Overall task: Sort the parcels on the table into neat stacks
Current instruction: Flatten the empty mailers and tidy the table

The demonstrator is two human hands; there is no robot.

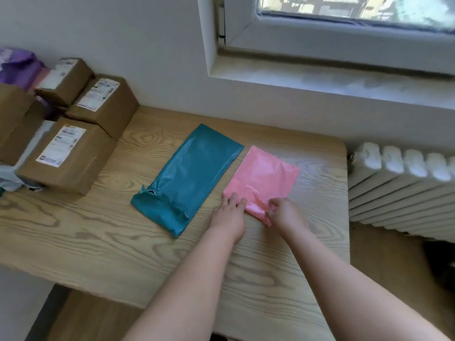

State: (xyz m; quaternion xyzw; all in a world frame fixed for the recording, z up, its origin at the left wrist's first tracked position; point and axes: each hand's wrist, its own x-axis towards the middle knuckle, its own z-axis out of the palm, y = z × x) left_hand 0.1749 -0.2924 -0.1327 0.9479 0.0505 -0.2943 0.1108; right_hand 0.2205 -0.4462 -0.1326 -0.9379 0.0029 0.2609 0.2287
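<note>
Here, both hands at the near end of the pink parcel point(264, 175). Lies flat on the wooden table point(98, 242), toward the right side, just beside the teal parcel point(192, 173), apart from it by a thin strip of bare wood.

Left hand point(230, 214): rests on the near left corner of the pink parcel, fingers fairly straight and slightly spread, tips pressing on the plastic, nothing enclosed.

Right hand point(283, 212): grips the near edge of the same parcel, fingers curled inward, pinching a crumpled fold of pink film at the near right corner.

Teal parcel: longer than the pink one, flat on the wood at the same slant, with a torn, ragged flap at its near end; touched by neither hand.

At the far left, brown boxes point(66, 156) with white labels, crowded together unevenly, with a purple parcel point(17, 65) behind them by the wall.

Right of the table, a white radiator point(398, 188); above it, a window sill point(320, 80).
</note>
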